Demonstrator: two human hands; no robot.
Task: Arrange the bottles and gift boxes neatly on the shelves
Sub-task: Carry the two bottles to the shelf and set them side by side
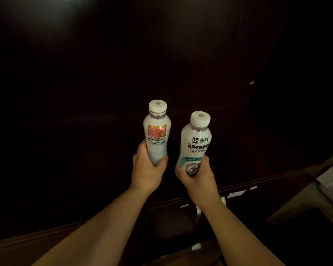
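Note:
I hold two white plastic bottles with white caps in front of a dark wooden shelf unit (161, 64). My left hand (147, 169) grips the base of the left bottle (157, 129), whose red and white back label faces me. My right hand (197, 176) grips the bottom of the right bottle (197, 143), which shows black printed characters and a pale blue band. Both bottles stand nearly upright, caps up, a little apart from each other. The shelf interior behind them is very dark and its contents cannot be made out. No gift box is visible.
A dark shelf edge (238, 186) with small white price tags runs below my hands. A pale surface or piece of furniture (329, 181) sits at the right edge. Two small metal studs (252, 82) show on the dark panels.

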